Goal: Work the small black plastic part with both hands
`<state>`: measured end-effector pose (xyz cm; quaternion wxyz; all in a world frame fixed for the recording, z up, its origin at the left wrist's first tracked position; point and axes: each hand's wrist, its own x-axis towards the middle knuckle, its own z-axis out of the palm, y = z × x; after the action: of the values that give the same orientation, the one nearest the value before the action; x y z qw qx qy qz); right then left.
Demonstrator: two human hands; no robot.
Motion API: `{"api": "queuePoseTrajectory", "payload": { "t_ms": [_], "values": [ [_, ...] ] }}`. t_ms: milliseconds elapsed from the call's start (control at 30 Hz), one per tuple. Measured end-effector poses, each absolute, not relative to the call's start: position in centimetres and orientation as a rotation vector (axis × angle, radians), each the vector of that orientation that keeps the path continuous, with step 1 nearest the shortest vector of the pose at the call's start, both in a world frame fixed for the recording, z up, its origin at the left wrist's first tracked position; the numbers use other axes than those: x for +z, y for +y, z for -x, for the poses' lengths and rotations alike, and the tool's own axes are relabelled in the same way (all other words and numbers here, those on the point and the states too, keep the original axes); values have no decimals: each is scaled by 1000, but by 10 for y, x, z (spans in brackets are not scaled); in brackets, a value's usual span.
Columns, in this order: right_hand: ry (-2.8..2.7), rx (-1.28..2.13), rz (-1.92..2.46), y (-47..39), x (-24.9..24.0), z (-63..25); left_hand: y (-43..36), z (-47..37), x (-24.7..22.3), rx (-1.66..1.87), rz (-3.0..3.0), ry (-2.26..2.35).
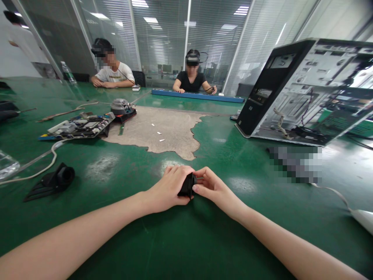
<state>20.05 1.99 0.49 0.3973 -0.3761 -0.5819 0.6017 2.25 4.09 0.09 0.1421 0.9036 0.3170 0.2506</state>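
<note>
A small black object [185,186] is between my two hands, just above or on the green table [163,241]. My left hand [169,188] wraps round it from the left, fingers over the top and thumb below. From the right, my right hand [211,186] pinches a darker round part at its side with thumb and fingers. Much of the object is covered by my fingers, and its exact kind is unclear. To the left lies a black plastic piece with a round opening [55,179].
An open computer case [262,97] stands at the right. A circuit board [83,126] and a fan-like cooler [122,109] sit at the back left, with a cable [54,155] nearby. Two people sit across the table; another stands far left.
</note>
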Motion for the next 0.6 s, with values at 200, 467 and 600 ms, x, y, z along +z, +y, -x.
{"api": "queuePoseTrajectory", "payload": {
  "t_ms": [200, 467, 600],
  "values": [
    [-1468, 1545, 886, 19, 3, -201, 41, -22, -1, 718, -2619, 914],
    [-1426, 1498, 957, 18, 6, -198, 41, -23, 0, 730, -2606, 930],
    [-1452, 1514, 971, 20, 2, -200, 41, -23, 0, 731, -2609, 926]
  ]
}}
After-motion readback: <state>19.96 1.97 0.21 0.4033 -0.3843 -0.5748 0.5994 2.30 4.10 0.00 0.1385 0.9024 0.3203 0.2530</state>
